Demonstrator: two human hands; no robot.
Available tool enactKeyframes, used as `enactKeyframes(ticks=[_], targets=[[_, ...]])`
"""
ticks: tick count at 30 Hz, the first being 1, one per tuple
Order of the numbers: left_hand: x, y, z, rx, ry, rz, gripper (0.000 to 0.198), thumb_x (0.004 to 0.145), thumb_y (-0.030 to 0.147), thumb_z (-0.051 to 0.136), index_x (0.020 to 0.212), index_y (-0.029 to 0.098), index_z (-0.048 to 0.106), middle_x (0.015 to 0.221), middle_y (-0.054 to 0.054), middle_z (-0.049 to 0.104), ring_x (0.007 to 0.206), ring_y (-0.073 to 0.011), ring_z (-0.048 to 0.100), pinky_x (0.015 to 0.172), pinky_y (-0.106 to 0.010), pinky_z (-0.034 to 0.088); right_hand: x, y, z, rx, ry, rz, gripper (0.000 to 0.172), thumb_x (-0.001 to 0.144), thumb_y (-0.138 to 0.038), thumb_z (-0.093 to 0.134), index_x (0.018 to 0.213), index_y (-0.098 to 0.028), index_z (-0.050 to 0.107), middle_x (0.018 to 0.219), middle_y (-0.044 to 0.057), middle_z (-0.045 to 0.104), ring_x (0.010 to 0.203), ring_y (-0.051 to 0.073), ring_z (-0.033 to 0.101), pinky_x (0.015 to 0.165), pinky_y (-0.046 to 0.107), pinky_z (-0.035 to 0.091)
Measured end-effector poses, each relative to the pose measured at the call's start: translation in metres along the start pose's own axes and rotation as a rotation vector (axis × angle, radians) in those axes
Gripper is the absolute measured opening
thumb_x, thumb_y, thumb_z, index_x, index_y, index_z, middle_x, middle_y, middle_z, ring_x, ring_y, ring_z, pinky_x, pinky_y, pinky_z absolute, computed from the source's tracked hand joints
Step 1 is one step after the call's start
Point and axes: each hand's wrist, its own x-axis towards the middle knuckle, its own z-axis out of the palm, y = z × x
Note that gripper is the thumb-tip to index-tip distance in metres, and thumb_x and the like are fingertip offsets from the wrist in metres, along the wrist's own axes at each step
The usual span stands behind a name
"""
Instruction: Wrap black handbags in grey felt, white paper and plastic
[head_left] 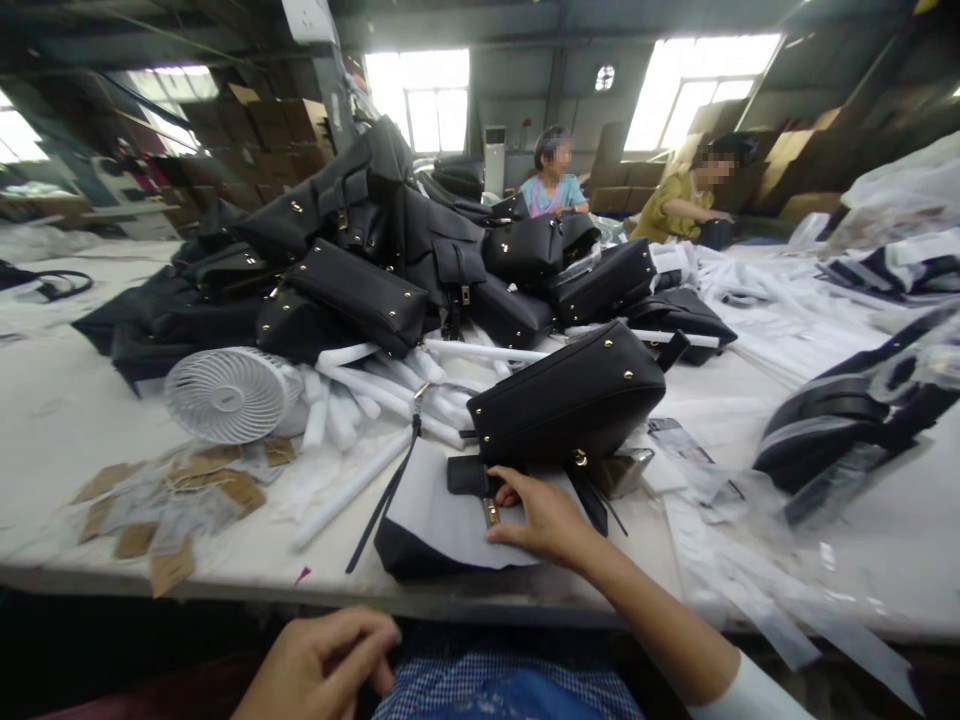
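My right hand (pixel 541 517) rests on a black handbag (pixel 442 520) lying flat near the table's front edge, its top covered by a white paper sheet. The fingers curl round the bag's black strap tab and gold clasp (pixel 491 512). Just behind it another black handbag (pixel 570 395) with gold studs lies tilted on its side. My left hand (pixel 322 665) hangs below the table edge by my lap, fingers loosely curled, holding nothing that I can see. A thin black strap (pixel 386 500) trails off the flat bag to the left.
A big heap of black bags (pixel 360 260) fills the table's middle. White paper rolls (pixel 375 395), a small white fan (pixel 229 393) and brown tags (pixel 172 500) lie left. Plastic bags (pixel 750 560) and more bags (pixel 847 420) lie right. Two people (pixel 555 180) work at the far end.
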Motion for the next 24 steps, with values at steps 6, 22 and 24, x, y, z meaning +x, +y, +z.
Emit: enactKeyframes(ticks=[6, 22, 24], targets=[[0.005, 0.040, 0.012, -0.151, -0.024, 0.241, 0.038, 0.085, 0.053, 0.062, 0.107, 0.023, 0.069, 0.126, -0.012, 0.066, 0.101, -0.0231, 0.070, 0.078, -0.029, 0.059, 0.000, 0.004, 0.004, 0.005, 0.021, -0.018, 0.078, 0.064, -0.039, 0.086, 0.133, -0.025, 0.054, 0.102, 0.000, 0.072, 0.097, 0.021, 0.067, 0.082, 0.030, 0.049], [0.046, 0.064, 0.048, -0.351, -0.096, 0.412, 0.006, 0.082, 0.023, 0.059, 0.086, 0.021, 0.063, 0.112, -0.008, 0.069, 0.111, -0.0226, 0.064, 0.094, -0.034, 0.053, 0.000, 0.004, 0.005, -0.002, 0.037, -0.007, 0.078, 0.064, -0.040, 0.084, 0.134, -0.027, 0.054, 0.104, 0.001, 0.072, 0.097, 0.022, 0.067, 0.083, 0.031, 0.049], [0.038, 0.057, 0.051, -0.218, -0.043, 0.406, 0.011, 0.091, 0.029, 0.056, 0.094, 0.022, 0.064, 0.105, -0.006, 0.072, 0.092, -0.0180, 0.071, 0.083, -0.029, 0.057, 0.000, 0.003, 0.004, 0.006, 0.035, -0.010, 0.080, 0.062, -0.042, 0.086, 0.134, -0.027, 0.054, 0.104, 0.001, 0.072, 0.097, 0.022, 0.067, 0.083, 0.031, 0.049]])
